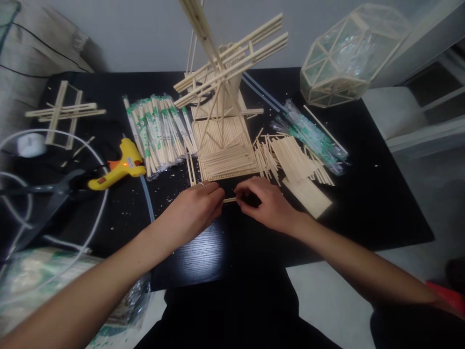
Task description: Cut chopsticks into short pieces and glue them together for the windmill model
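Between my two hands runs a short wooden stick point(229, 199), low over the black table. My left hand point(201, 206) is closed around its left end, fingers curled and partly hidden. My right hand point(263, 201) pinches the right end between thumb and fingertips. Just beyond them stands a windmill-like model point(232, 72) built of wooden sticks, with long crossed blades, on a flat stick base point(221, 133). Loose thin sticks point(228, 157) lie across the front of that base.
A yellow glue gun point(125, 165) lies left, near large black-handled shears point(54, 194) and a white cable point(98, 213). Wrapped chopsticks point(158, 128) lie behind it. Flat stick panels point(294, 157) and plastic wrappers point(312, 135) are at right, below a faceted stick frame point(348, 58).
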{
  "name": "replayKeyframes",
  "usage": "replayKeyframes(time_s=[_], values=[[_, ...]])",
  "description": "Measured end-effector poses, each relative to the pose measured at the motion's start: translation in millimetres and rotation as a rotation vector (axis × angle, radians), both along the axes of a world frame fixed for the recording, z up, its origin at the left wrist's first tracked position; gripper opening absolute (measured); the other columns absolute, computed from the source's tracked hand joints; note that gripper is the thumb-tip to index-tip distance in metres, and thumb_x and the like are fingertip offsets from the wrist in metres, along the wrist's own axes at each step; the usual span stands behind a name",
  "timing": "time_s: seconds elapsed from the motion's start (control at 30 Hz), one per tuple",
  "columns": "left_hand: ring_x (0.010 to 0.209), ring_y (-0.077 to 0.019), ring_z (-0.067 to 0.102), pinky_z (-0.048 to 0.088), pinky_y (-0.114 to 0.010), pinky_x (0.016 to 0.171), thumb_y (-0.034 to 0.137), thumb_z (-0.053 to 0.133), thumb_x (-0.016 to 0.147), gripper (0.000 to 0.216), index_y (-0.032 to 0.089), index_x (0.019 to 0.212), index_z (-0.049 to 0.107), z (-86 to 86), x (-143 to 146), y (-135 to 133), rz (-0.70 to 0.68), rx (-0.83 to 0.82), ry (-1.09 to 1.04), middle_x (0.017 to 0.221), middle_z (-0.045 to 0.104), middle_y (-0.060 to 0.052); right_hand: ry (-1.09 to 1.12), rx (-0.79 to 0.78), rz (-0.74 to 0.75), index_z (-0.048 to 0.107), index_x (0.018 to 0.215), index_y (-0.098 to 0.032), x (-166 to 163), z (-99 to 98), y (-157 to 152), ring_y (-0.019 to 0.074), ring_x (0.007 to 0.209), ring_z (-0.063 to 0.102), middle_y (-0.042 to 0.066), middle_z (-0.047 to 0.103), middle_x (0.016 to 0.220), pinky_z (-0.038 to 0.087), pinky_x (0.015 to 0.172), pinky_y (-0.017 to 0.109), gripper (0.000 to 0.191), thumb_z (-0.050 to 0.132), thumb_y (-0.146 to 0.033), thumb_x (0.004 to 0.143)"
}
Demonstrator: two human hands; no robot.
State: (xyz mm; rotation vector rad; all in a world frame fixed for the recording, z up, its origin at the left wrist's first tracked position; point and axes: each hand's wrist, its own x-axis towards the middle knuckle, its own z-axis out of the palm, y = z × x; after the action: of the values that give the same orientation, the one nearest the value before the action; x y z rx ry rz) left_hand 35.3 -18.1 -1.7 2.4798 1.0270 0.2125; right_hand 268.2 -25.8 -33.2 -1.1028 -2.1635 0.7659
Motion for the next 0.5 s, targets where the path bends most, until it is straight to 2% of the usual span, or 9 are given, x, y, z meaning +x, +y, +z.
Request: replayKeyframes(time_s=[0.5], values=[[0.079, -0.0183, 0.062, 0.050, -0.032, 0.072, 0.017, 0.054, 0.099, 0.012, 0.014, 0.092, 0.064, -5.7, 5.7, 0.3, 0.054, -0.029, -0.034, 0.089, 0.061, -0.005, 0.005, -0.010, -0.008, 0.061, 0.100, -0.023, -1.9, -0.5, -0.2, 0.0187, 0.083, 0.063, 0.000, 0.070, 0.086, 0.047, 0.082, 0.033, 0.019, 0.063, -0.010, 0.086]])
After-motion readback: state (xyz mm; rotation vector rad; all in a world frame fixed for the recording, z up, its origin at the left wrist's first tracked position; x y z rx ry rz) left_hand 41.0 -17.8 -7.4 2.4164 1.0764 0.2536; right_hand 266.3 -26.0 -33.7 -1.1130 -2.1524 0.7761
